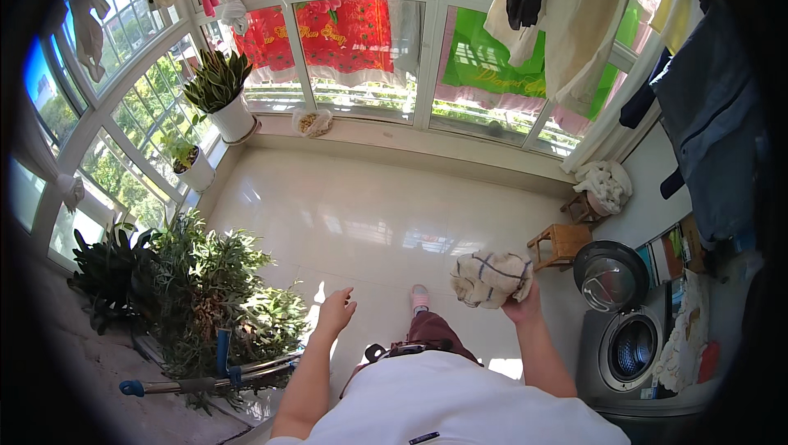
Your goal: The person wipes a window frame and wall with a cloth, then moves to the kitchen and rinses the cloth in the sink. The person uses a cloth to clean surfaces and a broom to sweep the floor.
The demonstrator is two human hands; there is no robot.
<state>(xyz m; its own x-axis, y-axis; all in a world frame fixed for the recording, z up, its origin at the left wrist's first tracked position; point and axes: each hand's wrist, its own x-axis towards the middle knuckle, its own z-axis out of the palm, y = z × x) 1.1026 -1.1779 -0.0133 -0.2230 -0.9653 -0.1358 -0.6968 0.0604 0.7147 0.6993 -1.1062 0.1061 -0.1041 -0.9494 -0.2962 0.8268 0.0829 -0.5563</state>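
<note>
A bunched cream cloth with dark checked lines rests in my right hand, held out ahead of me to the right. My left hand hangs over the floor with its fingers apart and nothing in them. Leafy potted plants stand close to that hand on the left. To the right of the cloth is a front-loading washing machine, its round door swung wide and the metal drum in sight.
Wooden stools stand by the right wall, one bearing white cloth. White pots and a plastic bag sit on the window ledge. Clothes hang overhead at right. A metal pole with blue fittings crosses the lower left.
</note>
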